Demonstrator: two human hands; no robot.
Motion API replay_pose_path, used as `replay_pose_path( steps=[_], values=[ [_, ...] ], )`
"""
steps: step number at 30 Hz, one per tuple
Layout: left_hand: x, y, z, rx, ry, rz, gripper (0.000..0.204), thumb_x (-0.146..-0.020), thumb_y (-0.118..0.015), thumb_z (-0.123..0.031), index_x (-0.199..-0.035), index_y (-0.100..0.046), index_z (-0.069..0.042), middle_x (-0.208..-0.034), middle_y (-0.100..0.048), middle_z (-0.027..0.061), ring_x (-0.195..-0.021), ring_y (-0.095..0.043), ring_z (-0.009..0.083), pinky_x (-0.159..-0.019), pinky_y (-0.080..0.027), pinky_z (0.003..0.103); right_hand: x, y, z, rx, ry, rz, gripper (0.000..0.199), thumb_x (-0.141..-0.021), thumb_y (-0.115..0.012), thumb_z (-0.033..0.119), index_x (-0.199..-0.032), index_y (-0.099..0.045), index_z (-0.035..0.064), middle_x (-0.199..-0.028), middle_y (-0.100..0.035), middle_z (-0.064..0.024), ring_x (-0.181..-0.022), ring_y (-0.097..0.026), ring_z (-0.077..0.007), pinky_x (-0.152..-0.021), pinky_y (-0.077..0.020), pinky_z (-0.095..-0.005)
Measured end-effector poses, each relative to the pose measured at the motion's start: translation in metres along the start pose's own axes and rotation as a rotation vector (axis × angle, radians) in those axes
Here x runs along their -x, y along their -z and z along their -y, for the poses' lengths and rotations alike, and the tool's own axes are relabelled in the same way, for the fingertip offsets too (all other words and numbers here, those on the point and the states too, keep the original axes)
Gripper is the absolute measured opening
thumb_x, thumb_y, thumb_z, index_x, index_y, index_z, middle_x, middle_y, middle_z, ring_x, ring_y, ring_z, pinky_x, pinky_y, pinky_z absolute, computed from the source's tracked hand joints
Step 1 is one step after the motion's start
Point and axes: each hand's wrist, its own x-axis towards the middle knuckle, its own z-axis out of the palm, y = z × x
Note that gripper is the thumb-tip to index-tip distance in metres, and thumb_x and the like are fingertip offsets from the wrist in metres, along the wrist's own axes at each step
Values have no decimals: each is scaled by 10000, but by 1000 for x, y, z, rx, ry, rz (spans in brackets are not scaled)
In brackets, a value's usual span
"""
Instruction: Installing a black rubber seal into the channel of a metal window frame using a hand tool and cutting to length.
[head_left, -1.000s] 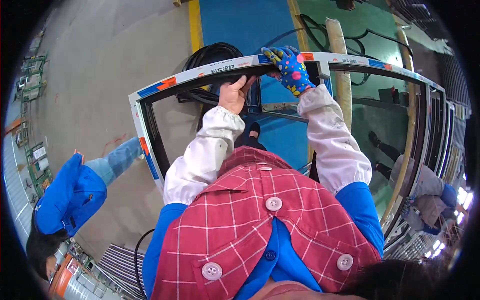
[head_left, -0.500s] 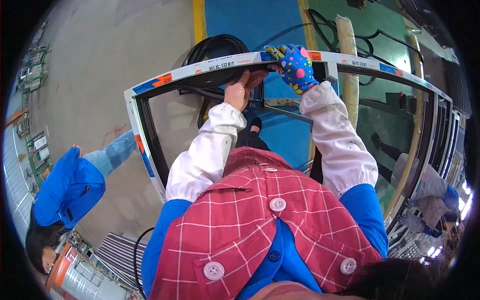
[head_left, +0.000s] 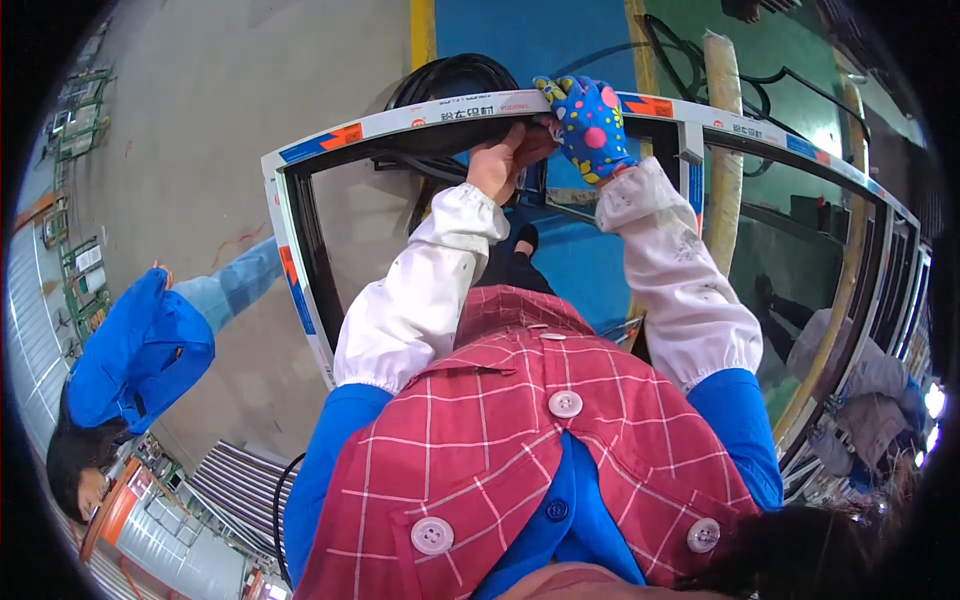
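Observation:
A large window frame [head_left: 400,121], its pale faces covered with printed film and orange and blue patches, stands around my arms. My right hand [head_left: 592,130], in a blue glove with coloured dots, is closed over its top bar, fingers on the upper face. Just left of it, my bare left hand [head_left: 500,162] is against the dark inner side of the same bar. Its fingers are bent together towards the glove, and what they pinch is hidden. Behind the bar lies a coil of black rubber strip [head_left: 455,75], with strands hanging down near my left wrist.
A wrapped pale post [head_left: 722,150] crosses behind the right part of the frame. More frames [head_left: 890,290] stand at the right, where another person [head_left: 865,400] is partly seen. At the left is a person in a blue jacket [head_left: 140,345]. Stacked metal profiles [head_left: 235,490] lie at lower left.
The frame, the coil and the floor markings have shifted slightly right in the picture. Both hands keep their places on the top bar, the left having edged a little nearer the glove.

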Motion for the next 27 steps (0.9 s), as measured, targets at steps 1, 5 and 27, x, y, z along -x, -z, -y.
replay_pose_path(
  steps=[1,5,27],
  values=[
    [-2,-1,-2,-5,-6,7,272,-931,-526,-164,-1118,-547,32,-991,-626,149,-931,-621,273,-833,-520,413,-3,-3,2,-17,60,-63,463,-728,-634,247,-1176,-578,143,-1021,-589,-72,-922,-560,-262,-762,-453,-380],
    [10,4,-15,-119,102,9,301,-948,-491,-175,-1129,-537,60,-1041,-614,184,-963,-612,291,-863,-508,395,-7,-4,12,55,76,-11,479,-739,-628,252,-1205,-562,167,-1005,-589,-74,-923,-558,-271,-758,-452,-385],
    [35,55,-54,-45,17,-79,266,-932,-510,-126,-1132,-532,49,-1004,-636,194,-928,-641,295,-810,-537,390,-24,-15,76,12,41,-44,477,-744,-627,227,-1208,-561,142,-1024,-587,-79,-936,-557,-270,-771,-437,-393]
  ],
)
